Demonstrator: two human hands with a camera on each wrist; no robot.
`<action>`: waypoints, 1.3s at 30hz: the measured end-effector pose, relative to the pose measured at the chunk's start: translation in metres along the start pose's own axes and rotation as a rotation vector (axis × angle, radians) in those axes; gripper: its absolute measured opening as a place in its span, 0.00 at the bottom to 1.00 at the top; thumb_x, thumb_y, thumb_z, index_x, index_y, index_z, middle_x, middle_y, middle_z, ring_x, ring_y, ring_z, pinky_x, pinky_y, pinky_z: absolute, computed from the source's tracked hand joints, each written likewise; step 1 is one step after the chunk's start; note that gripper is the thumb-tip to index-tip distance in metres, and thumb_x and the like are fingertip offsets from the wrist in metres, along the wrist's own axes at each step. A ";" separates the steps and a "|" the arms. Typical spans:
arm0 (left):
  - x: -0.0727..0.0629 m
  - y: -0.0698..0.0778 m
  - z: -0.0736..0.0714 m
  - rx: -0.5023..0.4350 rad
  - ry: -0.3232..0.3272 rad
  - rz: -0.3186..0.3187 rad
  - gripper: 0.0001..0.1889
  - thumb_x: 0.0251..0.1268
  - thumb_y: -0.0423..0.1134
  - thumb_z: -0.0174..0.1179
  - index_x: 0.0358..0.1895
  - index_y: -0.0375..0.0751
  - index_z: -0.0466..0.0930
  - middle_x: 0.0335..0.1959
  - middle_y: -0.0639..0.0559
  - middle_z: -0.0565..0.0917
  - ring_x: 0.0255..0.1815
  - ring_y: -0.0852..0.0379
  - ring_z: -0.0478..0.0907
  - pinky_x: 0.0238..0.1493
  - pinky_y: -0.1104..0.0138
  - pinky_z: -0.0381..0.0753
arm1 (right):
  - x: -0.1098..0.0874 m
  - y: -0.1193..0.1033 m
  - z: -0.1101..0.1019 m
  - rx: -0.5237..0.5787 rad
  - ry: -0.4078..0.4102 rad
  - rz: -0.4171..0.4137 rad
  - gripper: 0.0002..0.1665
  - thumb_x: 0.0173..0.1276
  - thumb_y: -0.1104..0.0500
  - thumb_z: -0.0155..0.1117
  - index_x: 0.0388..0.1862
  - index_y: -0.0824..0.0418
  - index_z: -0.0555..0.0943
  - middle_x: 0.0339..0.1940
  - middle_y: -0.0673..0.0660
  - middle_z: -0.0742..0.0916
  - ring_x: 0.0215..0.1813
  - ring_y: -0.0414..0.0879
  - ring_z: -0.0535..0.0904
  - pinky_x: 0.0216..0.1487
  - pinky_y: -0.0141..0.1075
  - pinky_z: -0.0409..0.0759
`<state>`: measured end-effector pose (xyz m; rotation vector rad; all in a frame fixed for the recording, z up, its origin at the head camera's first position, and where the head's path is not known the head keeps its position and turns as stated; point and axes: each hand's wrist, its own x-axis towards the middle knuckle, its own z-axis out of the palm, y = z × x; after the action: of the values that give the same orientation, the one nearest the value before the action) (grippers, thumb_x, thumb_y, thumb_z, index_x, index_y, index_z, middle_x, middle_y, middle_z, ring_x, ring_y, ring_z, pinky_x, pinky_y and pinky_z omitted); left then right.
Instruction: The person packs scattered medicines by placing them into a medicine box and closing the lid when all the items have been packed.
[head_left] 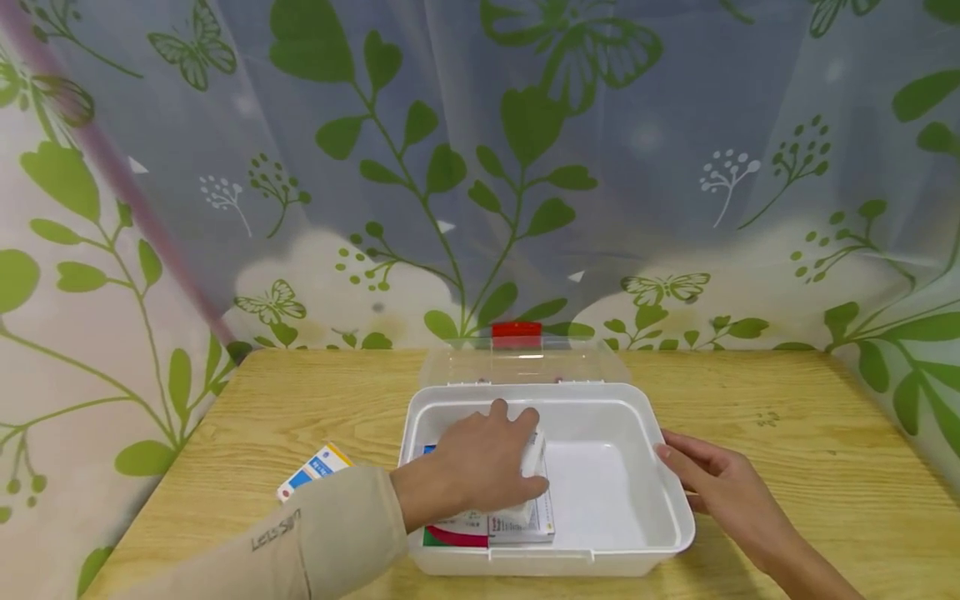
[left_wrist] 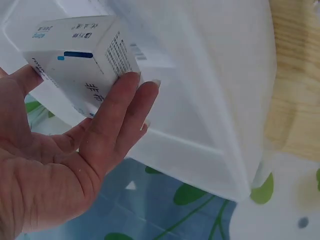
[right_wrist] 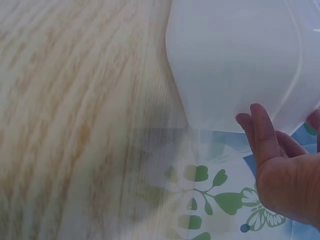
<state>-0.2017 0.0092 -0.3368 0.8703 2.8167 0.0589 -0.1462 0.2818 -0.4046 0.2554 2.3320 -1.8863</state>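
The left hand (head_left: 487, 462) grips a white carton (left_wrist: 75, 65) between thumb and fingers, inside the white tub (head_left: 675, 521), over other boxes (head_left: 457, 533) at its left end; the right hand (head_left: 723, 487), fingers fairly straight, rests against the tub's outer wall, thumb at the rim; a blue-and-white box (head_left: 318, 469) lies left on the desk (head_left: 787, 450), partly behind the sleeve (head_left: 352, 517)

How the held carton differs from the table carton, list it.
The held carton is in the left hand, inside the tub; the table carton lies left of it.
The held carton shows a short dark-blue bar; the table carton, a blue panel and yellow-orange edge.
Both are partly white and printed.
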 end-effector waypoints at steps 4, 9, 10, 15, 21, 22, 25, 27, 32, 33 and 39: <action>0.005 0.002 -0.006 0.021 0.018 -0.017 0.33 0.57 0.60 0.61 0.60 0.44 0.68 0.43 0.43 0.74 0.33 0.51 0.74 0.31 0.61 0.79 | 0.000 0.000 0.000 -0.001 0.001 0.000 0.40 0.70 0.43 0.58 0.71 0.67 0.64 0.64 0.67 0.74 0.47 0.48 0.83 0.43 0.42 0.83; 0.015 0.001 -0.005 0.006 -0.028 -0.069 0.35 0.56 0.60 0.62 0.62 0.45 0.67 0.47 0.41 0.74 0.36 0.51 0.75 0.36 0.60 0.80 | 0.000 0.002 0.000 0.001 -0.001 -0.002 0.40 0.70 0.44 0.58 0.71 0.67 0.64 0.64 0.66 0.75 0.47 0.48 0.83 0.43 0.42 0.83; 0.017 0.000 -0.004 0.003 -0.042 -0.078 0.35 0.55 0.60 0.63 0.63 0.46 0.67 0.47 0.41 0.74 0.37 0.51 0.74 0.37 0.60 0.80 | 0.000 0.002 0.000 0.002 -0.001 -0.001 0.40 0.70 0.44 0.58 0.71 0.67 0.64 0.63 0.66 0.75 0.47 0.47 0.83 0.43 0.42 0.83; 0.025 -0.001 0.003 -0.009 -0.088 -0.127 0.36 0.54 0.60 0.63 0.64 0.47 0.66 0.50 0.41 0.73 0.37 0.51 0.74 0.39 0.61 0.80 | 0.000 0.002 0.000 0.006 -0.003 0.011 0.40 0.70 0.43 0.58 0.71 0.66 0.64 0.64 0.66 0.74 0.47 0.48 0.83 0.43 0.42 0.83; 0.027 0.004 0.005 0.029 -0.131 -0.147 0.35 0.53 0.61 0.64 0.60 0.46 0.68 0.43 0.45 0.74 0.34 0.53 0.72 0.36 0.63 0.80 | 0.001 0.002 -0.001 -0.001 -0.011 0.011 0.40 0.70 0.43 0.58 0.71 0.66 0.63 0.64 0.66 0.74 0.47 0.50 0.83 0.43 0.42 0.83; 0.027 0.004 0.005 0.040 -0.139 -0.142 0.34 0.53 0.62 0.64 0.60 0.46 0.69 0.41 0.46 0.75 0.35 0.54 0.72 0.35 0.63 0.80 | 0.001 0.002 -0.001 -0.001 -0.013 0.006 0.39 0.71 0.44 0.58 0.71 0.66 0.63 0.64 0.66 0.74 0.47 0.50 0.83 0.43 0.42 0.83; 0.028 0.006 0.006 0.087 -0.157 -0.116 0.32 0.54 0.62 0.63 0.57 0.47 0.70 0.35 0.49 0.75 0.33 0.55 0.72 0.33 0.65 0.78 | 0.001 0.002 -0.001 -0.002 -0.016 -0.005 0.39 0.71 0.44 0.57 0.71 0.67 0.63 0.63 0.66 0.75 0.47 0.49 0.83 0.43 0.41 0.83; 0.029 0.008 0.008 0.127 -0.158 -0.095 0.32 0.55 0.64 0.62 0.56 0.47 0.71 0.31 0.51 0.75 0.31 0.56 0.72 0.30 0.66 0.77 | 0.000 0.002 -0.001 -0.001 -0.015 -0.004 0.39 0.71 0.44 0.57 0.71 0.67 0.63 0.63 0.66 0.75 0.47 0.49 0.83 0.43 0.41 0.83; 0.029 0.009 0.015 0.281 -0.156 -0.088 0.32 0.55 0.69 0.58 0.55 0.50 0.72 0.25 0.52 0.76 0.25 0.57 0.74 0.26 0.67 0.78 | 0.000 0.003 -0.001 0.006 -0.008 0.011 0.39 0.71 0.44 0.57 0.71 0.67 0.63 0.61 0.66 0.77 0.46 0.50 0.84 0.43 0.41 0.83; 0.029 0.009 0.017 0.314 -0.160 -0.097 0.33 0.54 0.71 0.56 0.55 0.51 0.72 0.25 0.52 0.76 0.24 0.57 0.74 0.25 0.67 0.79 | 0.001 0.003 -0.001 0.006 -0.007 0.013 0.39 0.71 0.44 0.57 0.71 0.67 0.63 0.61 0.66 0.77 0.46 0.50 0.84 0.43 0.41 0.83; 0.028 0.002 0.021 0.386 -0.194 -0.133 0.35 0.57 0.76 0.45 0.55 0.54 0.74 0.26 0.51 0.76 0.22 0.54 0.74 0.19 0.64 0.76 | 0.002 0.001 0.000 0.013 -0.009 0.021 0.40 0.71 0.43 0.57 0.71 0.67 0.63 0.61 0.65 0.77 0.46 0.50 0.84 0.43 0.42 0.83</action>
<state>-0.2188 0.0265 -0.3618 0.7090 2.7324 -0.5724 -0.1476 0.2825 -0.4057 0.2716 2.3033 -1.8893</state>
